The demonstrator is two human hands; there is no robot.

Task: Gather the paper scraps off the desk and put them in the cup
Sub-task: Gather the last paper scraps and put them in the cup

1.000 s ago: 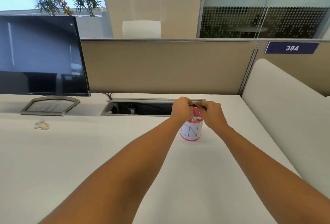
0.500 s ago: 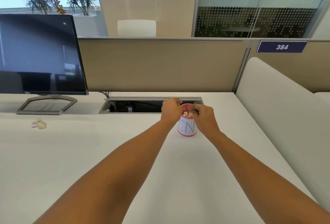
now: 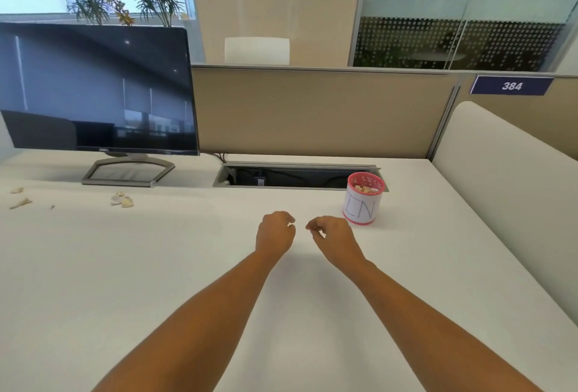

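Note:
A pink-rimmed cup with a white label stands upright on the white desk, with paper scraps visible inside it. My left hand and my right hand hover over the desk just left of the cup, apart from it, fingers loosely curled and holding nothing. A small pile of crumpled scraps lies in front of the monitor stand. More scraps lie at the far left edge, with a tiny bit beside them.
A dark monitor on a grey stand sits at the back left. An open cable tray is set into the desk right behind the cup. A beige partition runs along the back and a padded white divider along the right.
Both hands have come off the cup's rim and drawn back toward me and to the left. The view has turned left, so the cup now sits to the right.

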